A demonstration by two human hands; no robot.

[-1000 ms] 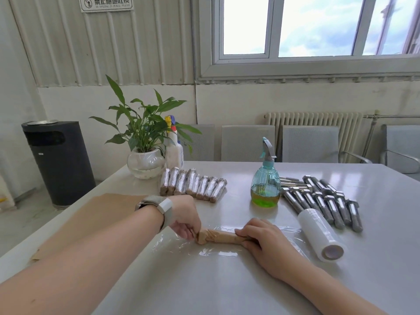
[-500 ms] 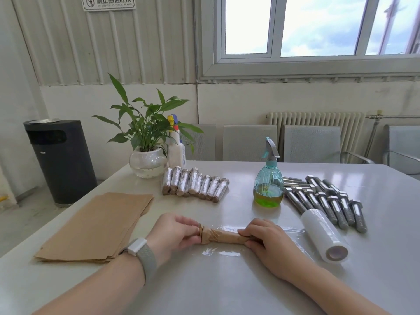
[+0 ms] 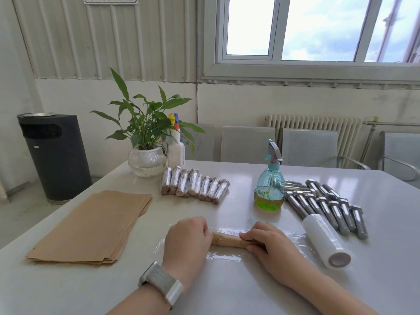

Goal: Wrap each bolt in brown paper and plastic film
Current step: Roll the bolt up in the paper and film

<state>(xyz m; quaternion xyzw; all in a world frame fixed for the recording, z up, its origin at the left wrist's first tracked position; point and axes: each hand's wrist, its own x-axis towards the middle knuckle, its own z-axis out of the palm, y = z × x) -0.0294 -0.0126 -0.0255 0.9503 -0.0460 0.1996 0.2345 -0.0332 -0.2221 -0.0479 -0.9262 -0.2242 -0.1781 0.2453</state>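
Fingers (image 3: pixel 247 235) grip paper-wrapped bolt (image 3: pixel 227 240); film roll (image 3: pixel 326 241) beside.

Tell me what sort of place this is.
Probably a plain office or waiting room used for packing: a white table under a window, a radiator, and grey seats along the wall.

Paper-wrapped bolt (image 3: pixel 228 240) lies flat, crosswise on clear film sheet (image 3: pixel 223 255).
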